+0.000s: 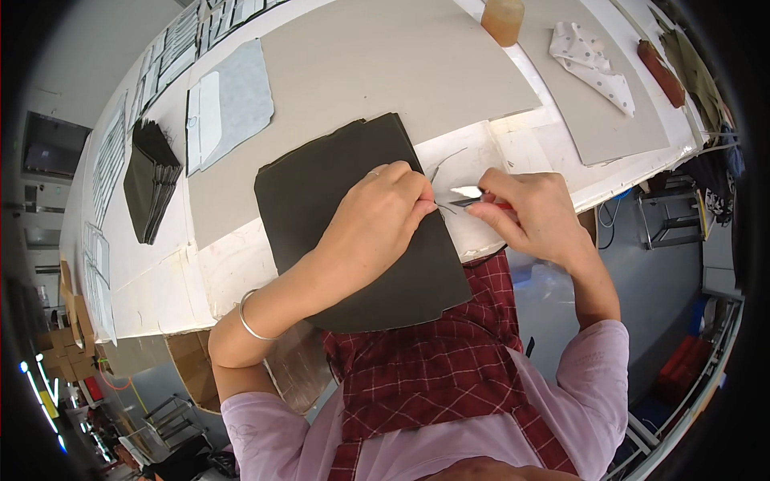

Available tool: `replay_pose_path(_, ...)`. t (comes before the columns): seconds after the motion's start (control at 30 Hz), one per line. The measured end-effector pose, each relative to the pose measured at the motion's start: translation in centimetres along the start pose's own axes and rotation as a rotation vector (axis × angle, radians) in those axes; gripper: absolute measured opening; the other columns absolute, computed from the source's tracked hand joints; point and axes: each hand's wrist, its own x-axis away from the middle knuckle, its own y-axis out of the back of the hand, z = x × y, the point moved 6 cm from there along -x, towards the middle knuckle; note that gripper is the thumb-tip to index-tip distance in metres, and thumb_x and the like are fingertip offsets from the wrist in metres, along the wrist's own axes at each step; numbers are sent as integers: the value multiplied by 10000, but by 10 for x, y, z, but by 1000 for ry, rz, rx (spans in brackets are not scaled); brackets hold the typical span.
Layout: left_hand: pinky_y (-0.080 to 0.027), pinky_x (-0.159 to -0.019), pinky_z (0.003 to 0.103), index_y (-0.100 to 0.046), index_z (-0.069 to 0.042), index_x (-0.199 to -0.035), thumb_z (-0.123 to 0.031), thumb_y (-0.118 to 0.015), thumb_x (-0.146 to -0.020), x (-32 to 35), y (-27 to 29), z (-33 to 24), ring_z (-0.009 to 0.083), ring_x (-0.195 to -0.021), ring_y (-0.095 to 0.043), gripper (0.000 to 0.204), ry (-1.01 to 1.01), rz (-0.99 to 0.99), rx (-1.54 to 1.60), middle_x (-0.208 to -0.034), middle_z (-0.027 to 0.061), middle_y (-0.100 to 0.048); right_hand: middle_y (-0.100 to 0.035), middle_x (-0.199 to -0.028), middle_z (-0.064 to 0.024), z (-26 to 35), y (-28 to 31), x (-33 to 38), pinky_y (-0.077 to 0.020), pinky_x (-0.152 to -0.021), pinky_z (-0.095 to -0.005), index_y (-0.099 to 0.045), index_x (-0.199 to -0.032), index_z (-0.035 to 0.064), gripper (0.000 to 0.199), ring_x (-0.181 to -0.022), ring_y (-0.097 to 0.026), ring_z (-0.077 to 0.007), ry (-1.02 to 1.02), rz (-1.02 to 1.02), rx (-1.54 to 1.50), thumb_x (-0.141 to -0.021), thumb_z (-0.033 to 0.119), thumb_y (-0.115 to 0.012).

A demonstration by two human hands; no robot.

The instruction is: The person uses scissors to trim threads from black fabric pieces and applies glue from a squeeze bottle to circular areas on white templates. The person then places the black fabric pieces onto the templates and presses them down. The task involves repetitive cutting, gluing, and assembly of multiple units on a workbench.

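Pressed flat dark grey leather sheet (353, 232) with left hand (377, 224); gripped red-handled blade (473, 196) in closed right hand (525, 212), at 3 o'clock, pointing toward 9.

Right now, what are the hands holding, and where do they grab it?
The right hand holds a small blade tool by its red handle end. The left hand presses on the dark sheet at its right edge.
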Motion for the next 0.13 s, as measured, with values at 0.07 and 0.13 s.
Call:
replay_pose_path(0.07, -491, -682, 373, -628, -28, -932, -97, -680, -898, -2, 0, 4, 217, -769, -603, 93, 64, 43, 33, -866, 96, -576, -670, -644, -69, 6, -5, -1, -484, -521, -352, -613, -828, 78, 315, -570, -667, -256, 34, 55, 39, -912, 372, -687)
replay_pose_path(0.13, -499, -699, 388, -635, -31, -944, -96, -661, -913, -4, 3, 18, 212, -780, -616, 76, 208, 104, 149, -913, 108, -604, -682, -662, -81, 10, -9, -4, -485, -527, -351, -613, -835, 77, 328, -585, -674, -252, 51, 133, 122, -920, 387, -674)
